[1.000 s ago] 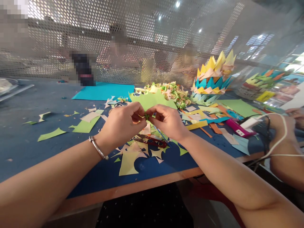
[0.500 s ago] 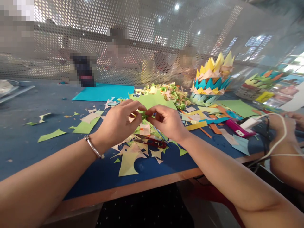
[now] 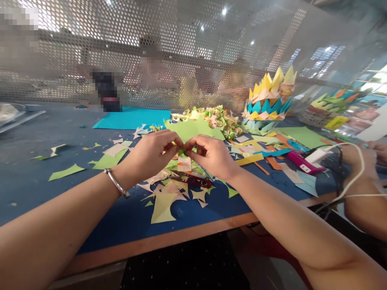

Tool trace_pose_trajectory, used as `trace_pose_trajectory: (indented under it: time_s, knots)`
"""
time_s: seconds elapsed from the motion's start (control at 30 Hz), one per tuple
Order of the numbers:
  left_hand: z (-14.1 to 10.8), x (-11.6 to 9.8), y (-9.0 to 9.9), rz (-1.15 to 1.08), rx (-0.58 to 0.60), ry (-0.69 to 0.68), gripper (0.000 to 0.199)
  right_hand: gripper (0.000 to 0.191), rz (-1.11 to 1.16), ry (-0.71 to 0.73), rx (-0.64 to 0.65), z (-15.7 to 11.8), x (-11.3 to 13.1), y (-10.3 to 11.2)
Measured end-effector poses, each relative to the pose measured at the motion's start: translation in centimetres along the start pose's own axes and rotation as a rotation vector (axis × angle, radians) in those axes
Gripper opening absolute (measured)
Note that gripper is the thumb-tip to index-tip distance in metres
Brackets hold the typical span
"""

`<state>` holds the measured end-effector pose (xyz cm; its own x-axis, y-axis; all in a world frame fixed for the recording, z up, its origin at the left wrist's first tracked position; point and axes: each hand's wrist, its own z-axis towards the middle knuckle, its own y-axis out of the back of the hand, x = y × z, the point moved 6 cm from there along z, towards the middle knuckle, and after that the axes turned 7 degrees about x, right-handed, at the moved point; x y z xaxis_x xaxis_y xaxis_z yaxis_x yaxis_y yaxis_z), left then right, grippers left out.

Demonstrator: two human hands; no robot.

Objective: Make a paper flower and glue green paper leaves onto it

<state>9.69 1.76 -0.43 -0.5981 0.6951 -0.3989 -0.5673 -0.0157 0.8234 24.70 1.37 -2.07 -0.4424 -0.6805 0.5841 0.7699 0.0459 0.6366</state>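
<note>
Both my hands meet over the middle of the paper scraps. My left hand (image 3: pixel 154 152) and my right hand (image 3: pixel 211 155) pinch a small piece of green paper (image 3: pixel 182 152) between their fingertips; its exact shape is mostly hidden by the fingers. Just behind my fingers lies a larger light green sheet (image 3: pixel 195 129) with scalloped cut edges. Below my hands, red-handled scissors (image 3: pixel 193 180) rest among the offcuts. A pale yellow offcut (image 3: pixel 163 208) lies near the table's front edge.
Behind the green sheet is a heap of small folded paper pieces (image 3: pixel 222 119). A tiered paper crown-like stack (image 3: pixel 267 102) stands back right. A blue sheet (image 3: pixel 133 118) lies back left. At right are a magenta device (image 3: pixel 302 163), a white cable (image 3: pixel 361 161) and another person's arm (image 3: pixel 361 193).
My left hand has shifted slightly lower, and its fingertips have closed nearer to my right hand's around the small green paper. The things on the table stay put.
</note>
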Motion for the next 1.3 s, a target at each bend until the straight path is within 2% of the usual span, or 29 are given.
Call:
trace_pose_trajectory:
  time_s: [0.27, 0.43, 0.6, 0.87, 1.3]
  knots:
    - [0.0, 0.1, 0.0, 0.007, -0.007, 0.004, 0.021, 0.005, -0.004, -0.011, -0.022, -0.1, -0.1, 0.3]
    - [-0.3, 0.1, 0.3, -0.04, -0.051, 0.046, 0.012, 0.006, 0.022, -0.042, -0.032, 0.0, -0.3, 0.4]
    - [-0.3, -0.3, 0.3, -0.107, -0.031, 0.051, 0.009, 0.006, 0.009, -0.064, -0.044, 0.0, -0.3, 0.6]
    - [-0.3, 0.0, 0.1, -0.153, -0.039, 0.019, 0.009, 0.008, 0.009, -0.03, -0.037, -0.2, -0.2, 0.6]
    - [0.0, 1.0, -0.9, -0.304, -0.057, 0.074, 0.008, 0.007, 0.009, 0.02, -0.026, -0.1, 0.0, 0.4]
